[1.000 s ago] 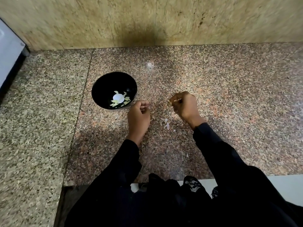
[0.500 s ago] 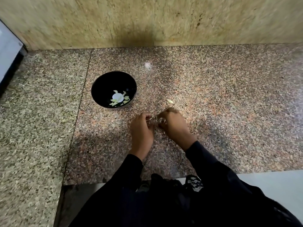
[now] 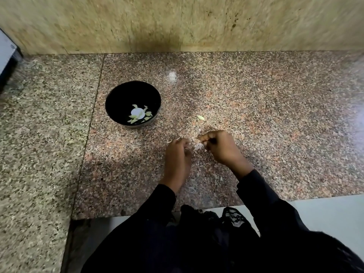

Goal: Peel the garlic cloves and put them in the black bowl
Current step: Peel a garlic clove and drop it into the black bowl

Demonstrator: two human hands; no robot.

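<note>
Two hands, left hand (image 3: 178, 154) and right hand (image 3: 221, 147), are pinching pale papery garlic skin (image 3: 198, 146); several peeled yellowish-white cloves (image 3: 136, 116) are lying inside the round glossy black bowl (image 3: 122, 95).

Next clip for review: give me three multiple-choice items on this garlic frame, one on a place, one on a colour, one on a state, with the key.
1. Where is the single loose pale garlic clove?
A. on the speckled granite counter
B. in the bowl
C. on the wall

2. What colour is the round bowl that holds peeled cloves?
A. white
B. black
C. red

3. What are the left hand and right hand doing?
A. lying flat
B. lifting the bowl
C. fingers curled over papery garlic skin

Key: 1 A, it lies right of the bowl; 2 B, dark rim and inside; 3 C, both meet at the skin.
</note>
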